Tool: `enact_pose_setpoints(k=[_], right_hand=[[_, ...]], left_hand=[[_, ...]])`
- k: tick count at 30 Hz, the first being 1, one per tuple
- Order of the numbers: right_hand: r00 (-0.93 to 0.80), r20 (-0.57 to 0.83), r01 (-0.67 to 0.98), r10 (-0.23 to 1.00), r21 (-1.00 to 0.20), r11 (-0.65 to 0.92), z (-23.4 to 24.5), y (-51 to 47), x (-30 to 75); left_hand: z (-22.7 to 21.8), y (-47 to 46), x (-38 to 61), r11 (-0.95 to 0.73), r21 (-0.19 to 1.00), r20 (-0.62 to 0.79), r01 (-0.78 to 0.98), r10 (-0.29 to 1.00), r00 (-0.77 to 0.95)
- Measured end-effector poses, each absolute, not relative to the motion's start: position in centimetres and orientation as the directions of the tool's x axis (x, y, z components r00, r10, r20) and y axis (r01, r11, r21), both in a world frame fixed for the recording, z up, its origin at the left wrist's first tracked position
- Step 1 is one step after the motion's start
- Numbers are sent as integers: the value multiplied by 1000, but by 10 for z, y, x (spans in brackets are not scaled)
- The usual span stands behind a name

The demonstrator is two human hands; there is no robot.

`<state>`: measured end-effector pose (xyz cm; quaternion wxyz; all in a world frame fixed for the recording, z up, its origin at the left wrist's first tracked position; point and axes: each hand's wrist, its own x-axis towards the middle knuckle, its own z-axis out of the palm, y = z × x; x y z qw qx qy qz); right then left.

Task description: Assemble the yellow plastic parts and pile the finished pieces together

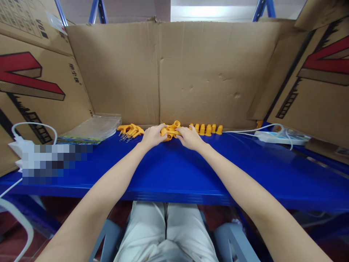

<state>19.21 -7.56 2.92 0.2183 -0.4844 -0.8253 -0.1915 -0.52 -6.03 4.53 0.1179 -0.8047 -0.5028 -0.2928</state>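
Our two hands meet near the back of the blue table (174, 167), both gripping a yellow piece (172, 132) between them: the fingers of our left hand (153, 137) close on one end, those of our right hand (192, 137) on the other. More yellow parts with round, hollow ends (177, 124) crowd right around it, and we cannot tell which of them join it. Just beyond our left hand lie branched yellow parts (131, 129) with small metal springs (125, 137) before them; farther left sits a stack of clear plastic bags (91, 128). Beside our right hand, yellow caps (208, 130) stand upright in a row before the cardboard (218, 76). A white power strip (280, 137) lies well to the right.
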Motion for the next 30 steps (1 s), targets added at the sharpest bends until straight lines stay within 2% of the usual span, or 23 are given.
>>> enact_pose_setpoints(k=[7,17,23,30], right_hand=[[-439,546,884,714,120,452,31,-76,192],[-457,612,867,646,144,476,27,-71,196],[-442,603,871,665,109,480,25,-70,195],[-462,588,866,664,139,480,29,-73,194]], left_hand=[[45,-61,-5,-472,104,599,875,732,324],[45,-63,-5,-486,129,595,864,735,325],[45,-62,-6,-481,123,592,868,737,325],[45,-63,-5,-480,121,594,869,736,324]])
